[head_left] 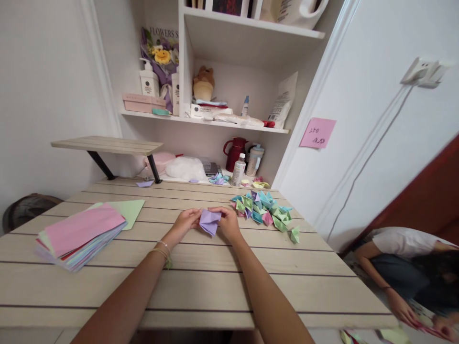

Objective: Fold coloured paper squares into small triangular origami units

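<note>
A partly folded piece of purple paper (pixel 210 222) is held between both hands, just over the middle of the table. My left hand (pixel 188 222) pinches its left edge, fingers closed. On the other side, my right hand (pixel 228 221) grips the upper right corner; some of its fingers are hidden behind the paper. To the right of that hand lies a pile of small folded paper boats (pixel 263 208) in green, blue, pink and purple. A stack of coloured paper sheets (pixel 84 229), pink on top, lies to the left.
The slatted wooden table (pixel 201 286) carries a small raised shelf (pixel 107 143) at back left. Behind stand a bottle (pixel 238 170), a red jug (pixel 235 154) and a tumbler (pixel 255 160). Another person (pixel 405 267) crouches at the right, beside papers on the floor.
</note>
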`<state>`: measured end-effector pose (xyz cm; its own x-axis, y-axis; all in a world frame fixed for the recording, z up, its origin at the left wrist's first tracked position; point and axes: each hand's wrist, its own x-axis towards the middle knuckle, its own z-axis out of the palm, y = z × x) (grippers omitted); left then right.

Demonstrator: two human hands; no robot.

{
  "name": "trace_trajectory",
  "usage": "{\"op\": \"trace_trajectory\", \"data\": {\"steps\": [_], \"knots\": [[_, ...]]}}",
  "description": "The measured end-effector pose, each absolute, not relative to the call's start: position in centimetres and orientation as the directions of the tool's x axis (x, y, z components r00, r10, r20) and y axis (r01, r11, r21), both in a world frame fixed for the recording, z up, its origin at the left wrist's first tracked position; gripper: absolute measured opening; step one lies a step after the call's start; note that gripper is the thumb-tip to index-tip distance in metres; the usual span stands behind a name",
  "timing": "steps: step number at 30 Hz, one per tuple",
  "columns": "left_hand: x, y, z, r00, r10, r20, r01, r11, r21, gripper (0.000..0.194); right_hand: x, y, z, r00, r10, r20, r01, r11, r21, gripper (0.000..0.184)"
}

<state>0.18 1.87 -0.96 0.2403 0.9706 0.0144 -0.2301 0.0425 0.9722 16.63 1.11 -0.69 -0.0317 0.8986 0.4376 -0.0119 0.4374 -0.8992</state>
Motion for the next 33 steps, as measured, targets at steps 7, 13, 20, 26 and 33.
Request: {"op": "trace_trajectory", "data": {"steps": [7,13,20,26,33], "knots": [[0.1,1.9,-1.0,0.223,0.974,0.032,-0.196,0.012,0.98,0.024,17.7,1.2,-0.5,-0.142,0.902,0.408,0.047,0.418,-0.907,0.019],[-0.2,2.2,-1.3,0.126,0.981,0.15,-0.169,-0.128,0.977,0.03,18.1,0.4,-0.1,-0.352,0.894,0.278,0.039,0.311,-0.95,0.027],[0.0,1.8,-1.0,0.253,0.965,0.069,-0.226,-0.011,0.974,0.026,18.2,0.8,-0.1,-0.211,0.943,0.259,-0.031,0.258,-0.966,0.026],[0.3,1.7,-1.1,0.281,0.957,0.074,-0.187,-0.021,0.982,0.035,18.2,1.6,-0.8,-0.019,0.973,0.229,-0.082,0.226,-0.971,0.031],[0.4,1.9,-1.1,0.257,0.959,0.122,-0.233,-0.061,0.971,0.051,17.9,1.6,-1.0,0.042,0.966,0.255,-0.092,0.258,-0.962,0.046]]}}
